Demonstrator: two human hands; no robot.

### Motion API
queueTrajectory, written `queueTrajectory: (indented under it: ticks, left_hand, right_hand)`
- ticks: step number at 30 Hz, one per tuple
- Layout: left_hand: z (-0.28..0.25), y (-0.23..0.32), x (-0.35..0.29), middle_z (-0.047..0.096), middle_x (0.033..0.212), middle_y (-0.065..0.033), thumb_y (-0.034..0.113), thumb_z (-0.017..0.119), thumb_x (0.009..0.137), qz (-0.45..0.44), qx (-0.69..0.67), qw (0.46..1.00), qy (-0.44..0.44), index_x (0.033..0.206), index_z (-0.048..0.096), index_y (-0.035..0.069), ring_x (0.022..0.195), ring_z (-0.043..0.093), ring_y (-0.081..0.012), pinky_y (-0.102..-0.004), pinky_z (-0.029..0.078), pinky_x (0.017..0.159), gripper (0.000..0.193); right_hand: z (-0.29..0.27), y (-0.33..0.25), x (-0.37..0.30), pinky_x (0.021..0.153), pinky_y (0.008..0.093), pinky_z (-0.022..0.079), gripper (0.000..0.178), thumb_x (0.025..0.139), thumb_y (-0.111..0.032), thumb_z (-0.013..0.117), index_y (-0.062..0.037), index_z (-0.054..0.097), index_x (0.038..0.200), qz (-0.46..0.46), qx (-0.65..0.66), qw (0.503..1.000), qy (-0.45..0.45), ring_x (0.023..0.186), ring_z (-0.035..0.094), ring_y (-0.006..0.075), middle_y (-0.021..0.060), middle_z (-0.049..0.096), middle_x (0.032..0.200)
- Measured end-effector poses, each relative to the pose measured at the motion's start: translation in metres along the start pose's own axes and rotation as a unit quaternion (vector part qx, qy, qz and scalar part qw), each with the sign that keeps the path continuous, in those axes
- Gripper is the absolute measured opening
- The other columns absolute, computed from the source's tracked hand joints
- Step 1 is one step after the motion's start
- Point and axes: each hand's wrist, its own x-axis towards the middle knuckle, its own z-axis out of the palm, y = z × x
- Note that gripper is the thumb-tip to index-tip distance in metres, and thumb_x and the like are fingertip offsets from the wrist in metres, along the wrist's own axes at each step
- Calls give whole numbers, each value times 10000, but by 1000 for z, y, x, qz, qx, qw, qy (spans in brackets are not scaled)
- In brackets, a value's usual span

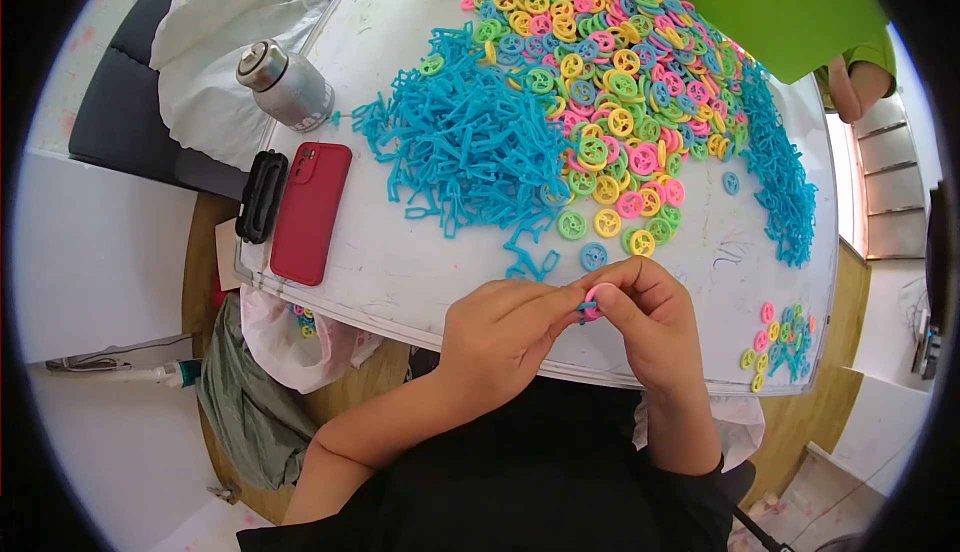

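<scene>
Close to the near table edge, my two hands meet over small plastic parts. My right hand is closed, with thumb and fingers pinching a pink spoked wheel. Fingertips of my left hand are pressed together on a small blue plastic piece, which touches the wheel; how far the two are joined is hidden by the fingers. Just beyond lie a loose blue wheel and a few blue forked pieces. Behind them spreads a big heap of blue forked pieces, beside a heap of multicoloured wheels.
On the left of the white table are a red phone, a black case and a metal bottle. More blue pieces line the right side, with a small mixed pile nearer. Another person's arm shows at far right.
</scene>
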Motion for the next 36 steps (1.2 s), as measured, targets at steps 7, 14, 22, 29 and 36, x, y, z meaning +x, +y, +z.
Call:
queueTrajectory:
  ticks: [7, 14, 22, 29, 36]
  left_hand:
    - [-1, -6, 2, 709, 886, -105, 7, 764, 783, 49, 4, 999, -5, 978, 697, 45, 774, 681, -274, -340, 532, 695, 210]
    - [-5, -7, -7, 712, 922, -123, -33, 730, 829, -105, -172, 979, -42, 978, 675, 14, 830, 694, -228, -313, 531, 737, 166]
    - [3, -11, -17, 718, 881, -101, -9, 737, 851, -130, -253, 958, 20, 960, 699, 10, 743, 688, -171, -274, 530, 655, 117]
    - [0, -12, -15, 717, 855, -109, -11, 741, 844, -157, -215, 963, 30, 967, 706, 2, 763, 700, -169, -278, 540, 674, 129]
    - [-16, -12, -9, 728, 908, -116, -15, 730, 856, -162, -235, 956, -64, 968, 698, -14, 812, 703, -191, -291, 538, 725, 117]
  right_hand:
    - [5, 5, -6, 650, 207, 488, 108, 946, -29, 635, 21, 616, 1040, -98, -223, 969, 53, 748, 609, 89, 55, 663, 880]
    - [9, 24, -11, 667, 223, 510, 262, 904, 21, 666, 37, 608, 1159, -146, -124, 979, 76, 761, 609, 93, 55, 652, 899]
    - [2, 18, -18, 724, 259, 530, 352, 857, 49, 710, 20, 636, 1200, -95, -106, 990, 1, 832, 641, 125, 78, 664, 910]
    - [3, 8, -6, 618, 262, 528, 308, 890, 43, 664, 53, 609, 1192, -408, -536, 735, -82, 697, 604, 125, 112, 629, 916]
    - [0, 14, -15, 619, 281, 562, 323, 958, -25, 605, 62, 560, 1266, -104, -86, 990, -36, 692, 652, 151, 93, 656, 869]
